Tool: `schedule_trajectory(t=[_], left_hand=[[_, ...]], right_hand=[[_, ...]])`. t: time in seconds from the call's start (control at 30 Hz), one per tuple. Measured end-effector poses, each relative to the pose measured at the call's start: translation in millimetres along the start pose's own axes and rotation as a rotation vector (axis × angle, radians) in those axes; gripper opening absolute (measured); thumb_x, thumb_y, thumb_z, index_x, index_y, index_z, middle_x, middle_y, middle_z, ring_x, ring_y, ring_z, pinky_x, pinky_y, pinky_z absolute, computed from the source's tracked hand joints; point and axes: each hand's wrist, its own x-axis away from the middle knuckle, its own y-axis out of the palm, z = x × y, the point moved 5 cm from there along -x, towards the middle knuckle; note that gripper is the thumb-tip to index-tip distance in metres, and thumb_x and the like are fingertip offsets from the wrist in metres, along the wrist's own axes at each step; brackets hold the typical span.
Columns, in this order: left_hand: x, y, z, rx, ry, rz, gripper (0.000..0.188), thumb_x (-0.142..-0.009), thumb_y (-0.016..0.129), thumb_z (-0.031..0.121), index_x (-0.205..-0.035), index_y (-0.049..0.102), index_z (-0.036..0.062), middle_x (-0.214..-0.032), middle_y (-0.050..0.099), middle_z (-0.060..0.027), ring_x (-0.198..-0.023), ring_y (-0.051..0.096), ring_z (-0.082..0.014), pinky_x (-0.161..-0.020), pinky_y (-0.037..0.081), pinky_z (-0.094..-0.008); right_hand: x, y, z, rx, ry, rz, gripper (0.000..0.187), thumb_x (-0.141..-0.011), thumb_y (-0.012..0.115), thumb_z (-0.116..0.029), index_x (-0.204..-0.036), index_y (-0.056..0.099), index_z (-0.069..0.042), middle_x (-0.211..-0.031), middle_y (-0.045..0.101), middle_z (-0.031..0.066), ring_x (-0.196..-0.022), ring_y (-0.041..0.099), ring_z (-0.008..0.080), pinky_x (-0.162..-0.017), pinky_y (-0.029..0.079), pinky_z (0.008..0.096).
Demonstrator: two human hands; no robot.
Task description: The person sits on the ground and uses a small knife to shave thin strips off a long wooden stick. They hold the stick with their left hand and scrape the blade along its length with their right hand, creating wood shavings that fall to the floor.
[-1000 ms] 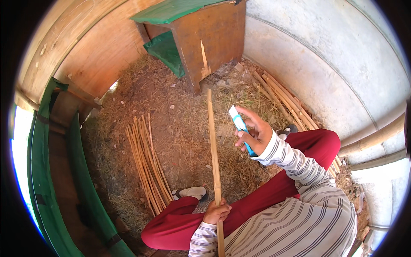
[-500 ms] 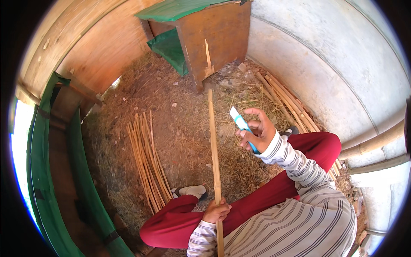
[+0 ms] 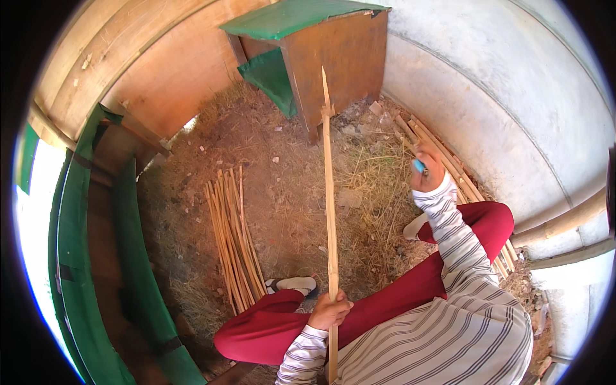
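Observation:
My left hand (image 3: 330, 310) is closed around the lower part of a long, pale bamboo strip (image 3: 330, 212). The strip runs away from me over the ground, its far end in line with a pointed wood sliver (image 3: 325, 86) in front of the brown cabinet side; whether the two touch I cannot tell. Off to the right, apart from the strip, my right hand (image 3: 428, 170) is closed on a utility knife (image 3: 419, 165). Only a small blue part of the knife shows; its blade is hidden.
Bundled strips (image 3: 234, 244) lie on the ground at the left, more strips (image 3: 443, 154) along the pale right wall (image 3: 481, 115). A brown cabinet (image 3: 346, 58) with a green top stands ahead. Green-covered shelving (image 3: 138, 256) lines the left side. My crossed legs (image 3: 385, 289) are in front of me.
My right hand has moved right and away from me with the utility knife, off from the strip. The strip's far end now appears closer to the sliver at the cabinet.

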Motion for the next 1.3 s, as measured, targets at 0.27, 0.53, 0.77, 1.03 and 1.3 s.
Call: schedule_trajectory(t=[0.27,0.53,0.77,1.03,1.3], left_hand=[[7,15,18,-0.237,0.178,0.045,0.029,-0.084,0.061,-0.002,-0.075,0.036,0.0107,-0.055,0.045,-0.0008,-0.038,0.039,-0.0090,-0.034,0.029,-0.0268],[-9,2,26,-0.811,0.456,0.327,0.028,-0.080,0.067,0.012,-0.067,0.042,0.0055,-0.055,0.047,-0.0073,-0.051,0.046,-0.0179,-0.051,0.039,-0.0361],[-25,-17,14,-0.853,0.543,0.442,0.022,-0.076,0.066,0.012,-0.069,0.046,0.0032,-0.058,0.047,-0.0127,-0.055,0.046,-0.0254,-0.055,0.042,-0.0398],[-46,-38,-8,-0.732,0.440,0.451,0.018,-0.074,0.063,0.011,-0.070,0.047,0.0024,-0.058,0.048,-0.0134,-0.054,0.047,-0.0249,-0.055,0.042,-0.0398],[-52,-42,-16,-0.742,0.352,0.479,0.015,-0.074,0.062,0.012,-0.076,0.051,0.0016,-0.062,0.052,-0.0149,-0.056,0.051,-0.0275,-0.058,0.045,-0.0405]], right_hand=[[-79,-78,39,-0.143,0.659,0.773,0.037,-0.104,0.041,-0.037,-0.111,0.048,-0.002,-0.079,0.059,0.0074,-0.068,0.060,0.0158,-0.064,0.053,0.0320],[29,21,-31,-0.452,0.963,-0.559,0.053,-0.105,0.026,-0.054,-0.092,0.054,-0.010,-0.069,0.044,-0.0011,-0.058,0.046,0.0157,-0.057,0.044,0.0340],[89,50,-143,-0.371,0.684,-1.159,0.041,-0.102,0.050,-0.042,-0.120,0.063,-0.007,-0.074,0.066,0.0169,-0.061,0.066,0.0267,-0.060,0.054,0.0389],[99,58,-157,-0.394,0.594,-1.385,0.041,-0.098,0.057,-0.042,-0.118,0.070,-0.007,-0.058,0.062,0.0171,-0.047,0.063,0.0273,-0.048,0.052,0.0383],[117,64,-160,-0.448,0.614,-1.265,0.042,-0.095,0.062,-0.040,-0.112,0.071,-0.003,-0.061,0.063,0.0211,-0.047,0.064,0.0282,-0.047,0.053,0.0382]])
